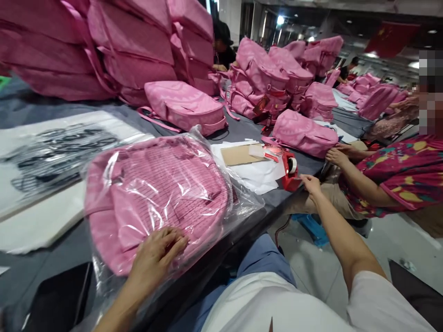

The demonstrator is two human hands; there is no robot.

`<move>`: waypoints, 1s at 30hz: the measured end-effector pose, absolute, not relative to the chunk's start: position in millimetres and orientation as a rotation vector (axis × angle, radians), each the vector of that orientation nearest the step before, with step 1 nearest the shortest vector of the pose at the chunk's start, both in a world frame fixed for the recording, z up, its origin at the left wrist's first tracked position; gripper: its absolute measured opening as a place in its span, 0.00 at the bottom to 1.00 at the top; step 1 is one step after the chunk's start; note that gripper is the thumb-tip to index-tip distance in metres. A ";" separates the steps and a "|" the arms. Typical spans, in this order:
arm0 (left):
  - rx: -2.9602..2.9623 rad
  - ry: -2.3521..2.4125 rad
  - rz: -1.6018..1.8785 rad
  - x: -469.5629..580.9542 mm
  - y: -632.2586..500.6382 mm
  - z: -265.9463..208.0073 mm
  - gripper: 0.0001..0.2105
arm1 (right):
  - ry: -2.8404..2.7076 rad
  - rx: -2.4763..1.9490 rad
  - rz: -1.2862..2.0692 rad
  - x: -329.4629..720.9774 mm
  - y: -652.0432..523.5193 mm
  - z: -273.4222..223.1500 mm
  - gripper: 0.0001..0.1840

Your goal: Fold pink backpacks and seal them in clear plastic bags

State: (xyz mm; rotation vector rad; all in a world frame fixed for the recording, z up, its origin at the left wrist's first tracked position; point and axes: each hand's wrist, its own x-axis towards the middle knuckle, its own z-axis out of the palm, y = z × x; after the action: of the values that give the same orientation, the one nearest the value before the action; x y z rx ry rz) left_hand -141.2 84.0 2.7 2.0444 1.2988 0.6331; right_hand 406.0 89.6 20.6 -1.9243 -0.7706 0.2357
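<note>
A pink backpack with a ribbed back panel lies inside a clear plastic bag on the table in front of me. My left hand presses on the near side of that bag, its fingers curled together against the plastic. Out to the right, my right hand is at a red tape dispenser holding a white roll. Thumb and forefinger are pinched at the dispenser's front edge, on what looks like a thin strip of tape.
Stacked pink backpacks line the table's far side. Flat plastic bags with black print lie left, near a black flat object. Cardboard and white paper sit beside the dispenser. A co-worker's hands touch another backpack.
</note>
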 end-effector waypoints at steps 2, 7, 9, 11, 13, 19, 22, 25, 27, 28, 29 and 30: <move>2.044 1.302 0.642 -141.2 84.1 3.4 0.30 | -0.741 -1.937 0.283 404.1 99.1 16.3 0.28; 2.057 1.286 0.622 -139.2 82.9 9.0 0.31 | -0.718 -1.910 0.280 397.9 113.1 17.3 0.23; 2.074 1.280 0.614 -138.9 83.3 9.4 0.30 | -0.733 -1.886 0.252 396.9 108.1 21.4 0.20; 2.080 1.281 0.608 -139.3 83.8 8.1 0.29 | -0.754 -1.847 0.243 393.4 95.2 22.6 0.18; 2.075 1.281 0.612 -140.2 84.3 6.2 0.29 | -0.754 -1.800 0.273 385.9 77.8 18.6 0.17; 2.041 1.251 0.595 -140.3 84.5 12.2 0.26 | -0.729 -1.627 0.622 343.3 58.5 0.0 0.29; 2.022 1.258 0.609 -135.7 79.4 20.8 0.24 | -0.839 -1.496 0.894 303.0 65.9 7.4 0.30; 2.020 1.276 0.626 -130.7 76.1 24.4 0.20 | -1.030 -1.243 1.249 252.3 68.6 29.1 0.27; 2.009 1.312 0.633 -129.3 77.1 23.1 0.18 | -1.278 -1.074 1.464 221.0 73.8 50.0 0.27; 2.004 1.331 0.633 -129.0 78.0 21.9 0.17 | -1.470 -1.017 1.527 206.3 79.4 61.4 0.27; 2.001 1.349 0.632 -128.9 78.8 20.6 0.16 | -1.703 -0.979 1.540 192.0 87.0 72.5 0.27; 1.999 1.364 0.630 -128.8 79.2 19.4 0.15 | -1.962 -0.939 1.501 177.6 96.2 82.7 0.26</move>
State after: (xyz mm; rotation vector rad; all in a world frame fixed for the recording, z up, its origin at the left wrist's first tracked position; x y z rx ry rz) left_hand -128.8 79.2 19.4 1.9990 1.3642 0.6303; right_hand 177.6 96.2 82.7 -0.9387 -1.9619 1.5014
